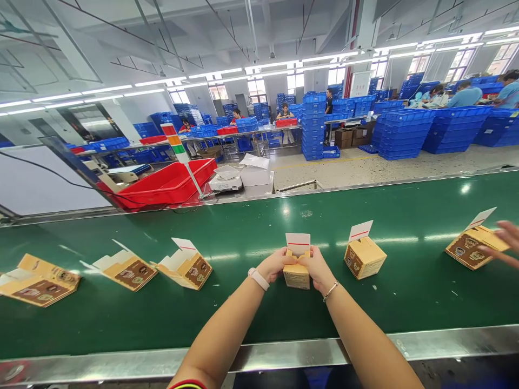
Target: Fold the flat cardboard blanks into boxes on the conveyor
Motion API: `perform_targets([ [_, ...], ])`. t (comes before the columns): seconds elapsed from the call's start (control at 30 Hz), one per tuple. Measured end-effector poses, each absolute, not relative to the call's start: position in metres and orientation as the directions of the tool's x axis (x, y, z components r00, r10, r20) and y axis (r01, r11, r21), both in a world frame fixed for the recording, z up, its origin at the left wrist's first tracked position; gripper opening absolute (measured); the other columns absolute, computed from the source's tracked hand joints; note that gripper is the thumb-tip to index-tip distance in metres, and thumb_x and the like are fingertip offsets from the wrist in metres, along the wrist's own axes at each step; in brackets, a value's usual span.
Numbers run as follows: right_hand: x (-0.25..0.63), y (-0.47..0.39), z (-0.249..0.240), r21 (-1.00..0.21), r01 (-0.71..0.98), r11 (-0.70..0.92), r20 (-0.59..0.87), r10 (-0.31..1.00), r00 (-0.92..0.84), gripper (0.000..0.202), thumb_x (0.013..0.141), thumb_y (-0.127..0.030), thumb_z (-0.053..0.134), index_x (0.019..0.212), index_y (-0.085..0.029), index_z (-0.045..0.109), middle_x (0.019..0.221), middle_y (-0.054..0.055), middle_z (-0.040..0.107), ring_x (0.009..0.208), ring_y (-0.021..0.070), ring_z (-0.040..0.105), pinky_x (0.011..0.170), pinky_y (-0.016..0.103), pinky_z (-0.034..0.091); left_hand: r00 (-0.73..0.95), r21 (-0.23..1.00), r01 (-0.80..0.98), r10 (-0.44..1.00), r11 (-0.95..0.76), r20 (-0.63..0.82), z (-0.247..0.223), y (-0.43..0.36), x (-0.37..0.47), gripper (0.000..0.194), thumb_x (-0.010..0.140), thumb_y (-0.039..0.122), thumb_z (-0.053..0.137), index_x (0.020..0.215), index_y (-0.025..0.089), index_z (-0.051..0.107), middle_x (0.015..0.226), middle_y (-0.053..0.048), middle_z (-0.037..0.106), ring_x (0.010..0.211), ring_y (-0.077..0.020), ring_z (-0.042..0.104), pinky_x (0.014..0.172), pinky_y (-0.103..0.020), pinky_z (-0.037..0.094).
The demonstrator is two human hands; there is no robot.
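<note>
A small tan cardboard box (pixel 297 280) stands on the green conveyor belt (pixel 243 319) in front of me, its white flap with a red line raised at the back. My left hand (pixel 275 265) grips its left side and my right hand (pixel 318 267) its right side. Both thumbs meet on the tan top flaps. To the right stands a similar box (pixel 365 259) with its white flap up. Left of my hands lies a carton with open flaps (pixel 197 273), and beyond it another open carton (pixel 135 273).
A further open carton (pixel 44 286) lies at the far left, and a box (pixel 470 251) at the far right beside another person's hand (pixel 508 240). Behind the belt are a red bin (pixel 166 189), a white scale (pixel 226 181) and a signal light (pixel 175 143). A metal rail (pixel 425 343) edges the near side.
</note>
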State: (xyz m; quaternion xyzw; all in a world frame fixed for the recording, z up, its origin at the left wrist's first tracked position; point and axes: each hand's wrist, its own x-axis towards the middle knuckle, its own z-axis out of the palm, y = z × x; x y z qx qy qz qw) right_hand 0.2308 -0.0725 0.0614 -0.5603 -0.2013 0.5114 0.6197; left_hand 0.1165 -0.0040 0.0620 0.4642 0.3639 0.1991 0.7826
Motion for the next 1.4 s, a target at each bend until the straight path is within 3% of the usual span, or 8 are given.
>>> perform_targets([
  [0.17,0.237,-0.072,0.066,-0.927,-0.359,-0.11,-0.286,0.826,0.486,0.041,0.059,-0.015,0.064,0.093,-0.021,0.043,0.09,0.004,0.058,0.083,0.0208,0.063,0.073,0.035,0.054,0.645,0.896,-0.04,0.697,0.441,-0.314,0.066,-0.012,0.123,0.044,0.058,0.022,0.081,0.096,0.017,0.06,0.1,-0.008,0.069,0.088,-0.0199,0.065,0.08,-0.032,0.047],
  [0.27,0.243,-0.079,0.07,-0.995,0.013,0.102,0.075,0.629,0.774,0.034,0.069,-0.03,0.063,0.096,-0.022,0.045,0.103,0.009,0.053,0.103,0.0267,0.056,0.09,0.048,0.048,0.507,0.943,-0.063,0.824,0.327,-0.252,0.071,-0.019,0.117,0.042,0.065,0.035,0.077,0.098,0.019,0.058,0.104,-0.008,0.067,0.095,-0.0201,0.062,0.075,-0.029,0.044],
  [0.33,0.243,-0.089,0.073,-0.877,0.398,0.268,0.477,0.394,0.786,0.032,0.074,-0.031,0.061,0.1,-0.022,0.046,0.113,0.01,0.049,0.115,0.028,0.048,0.099,0.053,0.04,0.418,0.969,-0.06,0.888,0.238,-0.192,0.074,-0.023,0.109,0.039,0.067,0.041,0.074,0.096,0.02,0.059,0.103,-0.007,0.067,0.095,-0.0194,0.061,0.072,-0.027,0.042],
  [0.4,0.235,-0.102,0.077,-0.642,0.652,0.404,0.759,0.215,0.614,0.032,0.077,-0.025,0.058,0.106,-0.023,0.045,0.119,0.011,0.045,0.119,0.0271,0.045,0.101,0.053,0.038,0.374,0.984,-0.092,0.921,0.151,-0.106,0.075,-0.027,0.101,0.037,0.065,0.044,0.074,0.089,0.019,0.059,0.096,-0.006,0.067,0.091,-0.0186,0.061,0.072,-0.027,0.043],
  [0.5,0.211,-0.117,0.078,-0.392,0.717,0.576,0.92,0.236,0.314,0.036,0.077,-0.016,0.054,0.11,-0.024,0.044,0.116,0.01,0.046,0.113,0.0244,0.049,0.095,0.047,0.045,0.352,0.985,-0.163,0.936,0.057,0.004,0.072,-0.033,0.091,0.037,0.063,0.047,0.075,0.081,0.019,0.06,0.084,-0.004,0.066,0.083,-0.0175,0.06,0.073,-0.028,0.045],
  [0.7,0.168,-0.128,0.064,-0.405,0.609,0.682,0.852,0.523,-0.019,0.036,0.074,-0.015,0.05,0.109,-0.02,0.045,0.111,0.011,0.051,0.11,0.0248,0.05,0.094,0.045,0.047,0.4,0.946,-0.285,0.916,0.153,-0.028,0.062,-0.051,0.087,0.035,0.065,0.049,0.074,0.073,0.017,0.06,0.074,-0.002,0.061,0.072,-0.0149,0.057,0.072,-0.029,0.046],
  [0.83,0.169,-0.129,0.058,-0.418,0.621,0.663,0.843,0.538,-0.006,0.037,0.074,-0.016,0.051,0.109,-0.02,0.046,0.113,0.012,0.052,0.111,0.0261,0.049,0.095,0.048,0.046,0.463,0.92,-0.306,0.882,0.246,-0.082,0.057,-0.06,0.092,0.035,0.067,0.048,0.073,0.073,0.017,0.059,0.069,0.0,0.057,0.065,-0.0128,0.054,0.066,-0.027,0.045],
  [1.4,0.179,-0.126,0.061,-0.489,0.6,0.633,0.817,0.574,0.06,0.034,0.077,-0.014,0.05,0.11,-0.023,0.046,0.112,0.011,0.053,0.105,0.0232,0.054,0.087,0.042,0.051,0.413,0.948,-0.231,0.904,0.217,-0.106,0.069,-0.065,0.094,0.025,0.066,0.041,0.07,0.069,0.018,0.059,0.07,0.0,0.056,0.069,-0.0139,0.05,0.07,-0.027,0.043],
])
